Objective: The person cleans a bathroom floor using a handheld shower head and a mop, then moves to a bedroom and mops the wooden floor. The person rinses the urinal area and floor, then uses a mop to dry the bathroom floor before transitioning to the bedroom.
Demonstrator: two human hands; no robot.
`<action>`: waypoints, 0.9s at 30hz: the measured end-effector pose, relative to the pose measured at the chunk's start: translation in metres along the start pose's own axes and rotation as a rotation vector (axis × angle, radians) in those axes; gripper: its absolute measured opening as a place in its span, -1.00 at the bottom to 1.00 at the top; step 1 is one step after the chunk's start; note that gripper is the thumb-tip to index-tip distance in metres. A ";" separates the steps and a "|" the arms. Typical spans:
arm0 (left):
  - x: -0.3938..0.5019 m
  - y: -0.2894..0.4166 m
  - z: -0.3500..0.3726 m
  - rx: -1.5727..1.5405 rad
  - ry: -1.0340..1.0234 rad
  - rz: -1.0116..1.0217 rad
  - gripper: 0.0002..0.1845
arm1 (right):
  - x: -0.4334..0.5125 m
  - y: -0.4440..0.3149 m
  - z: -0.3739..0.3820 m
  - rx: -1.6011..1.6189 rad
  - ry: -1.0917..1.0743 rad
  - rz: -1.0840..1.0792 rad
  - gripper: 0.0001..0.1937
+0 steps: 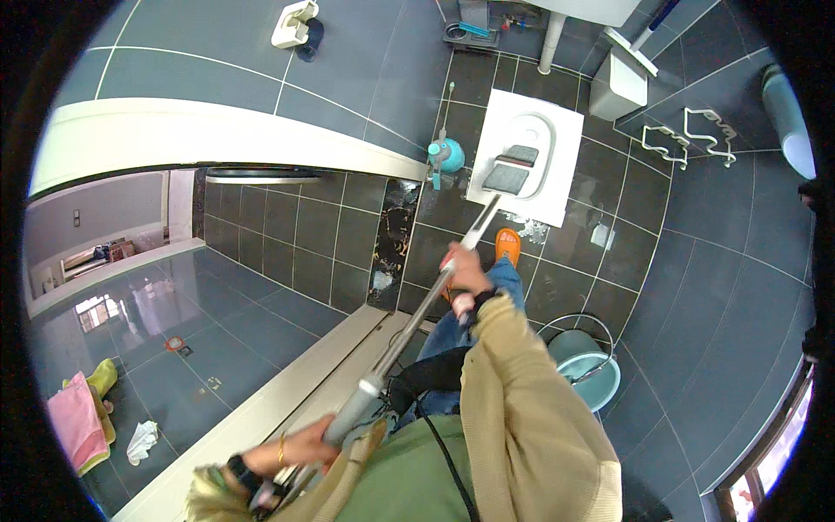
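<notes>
A metal mop handle [412,326] slants from the lower left up to the squat toilet. My left hand [303,447] is closed around its grey lower grip. Farther up the shaft, my right hand [466,269] grasps it near a white and red collar. The handle ends at a folding sponge mop head [507,178], whose two grey halves lie over the bowl of the white squat toilet [569,140]. Dark tiles with a wet, foamy patch [525,228] border the toilet's near edge.
A turquoise bottle-like object [449,155] stands left of the toilet, a white bin [620,85] behind it at the right. A light-blue bucket [597,382] is near my legs. White wall hooks [665,145] hang right. A raised doorsill [326,352] runs at left.
</notes>
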State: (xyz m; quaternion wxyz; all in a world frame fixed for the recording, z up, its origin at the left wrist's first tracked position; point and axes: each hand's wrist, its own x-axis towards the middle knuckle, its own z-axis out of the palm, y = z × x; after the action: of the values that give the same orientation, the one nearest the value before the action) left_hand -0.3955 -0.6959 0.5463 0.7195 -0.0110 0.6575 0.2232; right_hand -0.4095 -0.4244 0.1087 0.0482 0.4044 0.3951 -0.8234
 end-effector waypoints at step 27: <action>0.076 0.042 -0.051 -0.196 -0.039 0.086 -0.45 | -0.070 -0.025 0.083 0.547 0.132 0.416 -0.84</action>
State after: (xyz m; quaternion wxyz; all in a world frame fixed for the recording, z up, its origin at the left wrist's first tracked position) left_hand -0.4545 -0.6504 0.4788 0.7174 -0.0485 0.6183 0.3173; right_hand -0.4251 -0.4815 0.2037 0.0792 0.5264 0.0715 -0.8435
